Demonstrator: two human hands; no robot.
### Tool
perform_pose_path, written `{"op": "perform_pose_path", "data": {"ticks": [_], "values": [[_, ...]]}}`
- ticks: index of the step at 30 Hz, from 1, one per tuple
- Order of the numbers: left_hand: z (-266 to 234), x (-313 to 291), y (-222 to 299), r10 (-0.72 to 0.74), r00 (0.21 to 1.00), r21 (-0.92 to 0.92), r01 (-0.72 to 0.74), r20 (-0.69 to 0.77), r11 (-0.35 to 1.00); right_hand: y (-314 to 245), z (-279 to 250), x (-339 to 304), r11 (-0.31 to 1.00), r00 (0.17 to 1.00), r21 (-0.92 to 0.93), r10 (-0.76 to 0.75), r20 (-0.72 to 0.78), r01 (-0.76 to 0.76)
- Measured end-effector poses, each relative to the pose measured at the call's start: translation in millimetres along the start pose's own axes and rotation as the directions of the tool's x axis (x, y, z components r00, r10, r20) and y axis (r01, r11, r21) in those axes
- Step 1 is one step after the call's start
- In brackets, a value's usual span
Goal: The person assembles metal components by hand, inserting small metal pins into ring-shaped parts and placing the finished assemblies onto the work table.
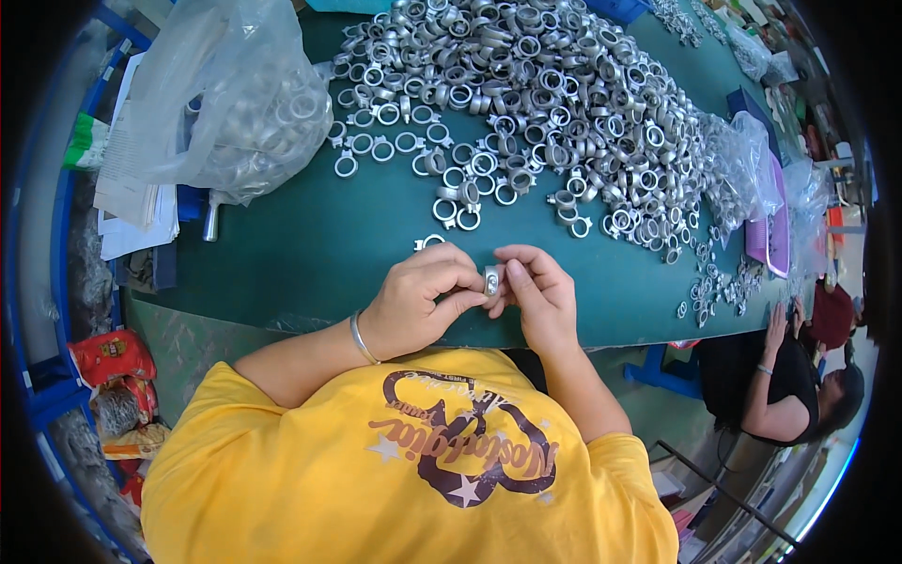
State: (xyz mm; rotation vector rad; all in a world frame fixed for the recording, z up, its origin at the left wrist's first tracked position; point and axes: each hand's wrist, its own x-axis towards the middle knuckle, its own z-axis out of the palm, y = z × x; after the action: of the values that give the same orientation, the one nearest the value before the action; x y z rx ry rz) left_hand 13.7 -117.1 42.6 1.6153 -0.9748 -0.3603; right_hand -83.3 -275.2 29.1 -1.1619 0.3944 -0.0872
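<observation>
A small silver metal ring clamp (pixel 490 281), seen edge-on with a round hole in its side, is held up between my two hands just above the green table. My left hand (pixel 427 289) pinches it between thumb and forefinger. My right hand (pixel 540 293) is closed at its other side, the thumb bent in and the fingers curled behind it; whether those fingers hold some smaller part as well is hidden. Just beyond my left hand lies another loose ring clamp (pixel 430 242), partly covered by the fingers.
A large heap of metal ring clamps (pixel 564 85) spreads over the green table (pixel 282 273). At the left stands a clear plastic bag (pixel 235 113) of rings beside papers (pixel 141 221). Small metal parts (pixel 714 287) and a purple basket (pixel 778 221) lie right. Another person (pixel 780 395) sits at the right.
</observation>
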Motion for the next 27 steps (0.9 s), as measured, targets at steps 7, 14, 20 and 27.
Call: {"op": "perform_pose_path", "data": {"ticks": [7, 14, 20, 27], "values": [[2, 4, -4, 0.154, 0.987, 0.082, -0.158, 0.048, 0.984, 3, -5, 0, 0.999, 0.990, 0.027, 0.043, 0.133, -0.047], [5, 1, -1, -0.082, 0.995, -0.081, 0.086, 0.048, 0.993, 8, -10, -1, 0.937, 0.980, 0.303, 0.139, 0.140, -0.176], [6, 2, 1, -0.144, 0.989, -0.096, 0.147, 0.042, 0.984, 10, -10, -4, 0.956, 0.989, 0.257, 0.122, 0.081, -0.139], [8, 5, -3, -0.085, 0.996, -0.004, 0.085, 0.020, 0.996, 14, -14, -5, 0.973, 0.993, 0.200, 0.107, 0.044, -0.114]]}}
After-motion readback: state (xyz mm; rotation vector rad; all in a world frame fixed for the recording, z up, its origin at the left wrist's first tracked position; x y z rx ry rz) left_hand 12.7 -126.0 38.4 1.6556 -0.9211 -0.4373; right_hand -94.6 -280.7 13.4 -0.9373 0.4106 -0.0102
